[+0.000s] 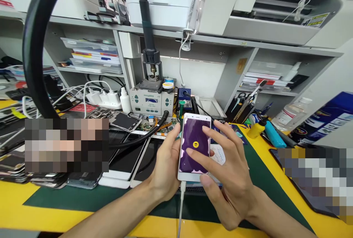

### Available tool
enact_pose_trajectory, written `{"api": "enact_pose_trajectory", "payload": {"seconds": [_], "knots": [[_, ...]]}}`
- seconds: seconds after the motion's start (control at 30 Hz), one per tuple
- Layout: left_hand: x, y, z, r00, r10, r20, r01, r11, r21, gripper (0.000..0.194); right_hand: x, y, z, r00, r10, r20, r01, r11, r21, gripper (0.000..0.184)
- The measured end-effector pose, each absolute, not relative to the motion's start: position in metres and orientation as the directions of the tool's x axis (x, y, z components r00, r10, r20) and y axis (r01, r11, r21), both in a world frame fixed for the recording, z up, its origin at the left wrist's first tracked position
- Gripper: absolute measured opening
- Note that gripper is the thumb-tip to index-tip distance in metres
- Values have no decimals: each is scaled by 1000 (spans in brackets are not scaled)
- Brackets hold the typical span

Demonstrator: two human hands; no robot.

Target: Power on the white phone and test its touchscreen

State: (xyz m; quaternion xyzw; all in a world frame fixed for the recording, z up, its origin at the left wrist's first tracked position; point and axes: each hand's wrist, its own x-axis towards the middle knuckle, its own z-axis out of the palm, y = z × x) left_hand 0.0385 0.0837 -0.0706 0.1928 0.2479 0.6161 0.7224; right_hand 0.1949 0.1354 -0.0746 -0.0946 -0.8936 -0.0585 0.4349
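My left hand (164,164) grips a white smartphone (194,146) from its left side, holding it upright over the green mat (82,197). Its screen glows purple with a small yellow mark in the middle. A white cable (181,208) hangs from the phone's bottom edge. My right hand (228,172) hovers over the phone with fingers spread, the index fingertip touching the lower part of the screen and the thumb under the phone's bottom corner.
A grey rework station (152,103) with a black hose (41,28) stands behind the phone. Several phones and screens (121,161) lie to the left. Chargers (102,96), bottles (292,113), a tool holder (242,105) and shelves with printers fill the back. The bench edge is yellow (33,212).
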Motion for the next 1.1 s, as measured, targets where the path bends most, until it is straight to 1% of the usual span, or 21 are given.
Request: {"api": "enact_pose_trajectory", "payload": {"seconds": [0.1,0.23,0.4,0.6,0.73,0.9,1.1], "knots": [[38,83,-71,133,989,-69,-798,148,585,61,192,135,-79,-641,111,760,208,978,32,47],[37,82,-71,128,990,-57,-793,137,593,60,190,135,-81,-667,116,736,214,976,40,48],[36,83,-70,143,988,-62,-782,151,605,62,194,135,-77,-589,147,795,222,975,-16,47],[36,84,-68,146,988,-54,-779,148,609,64,195,138,-76,-537,158,829,249,968,-23,46],[36,84,-68,139,989,-57,-783,145,605,63,193,138,-75,-555,137,821,231,973,-7,44],[36,83,-70,118,988,-100,-772,155,616,64,192,135,-75,-595,138,792,232,973,4,42],[37,83,-70,114,992,-47,-784,119,609,58,191,135,-78,-688,140,712,231,972,32,48]]}}
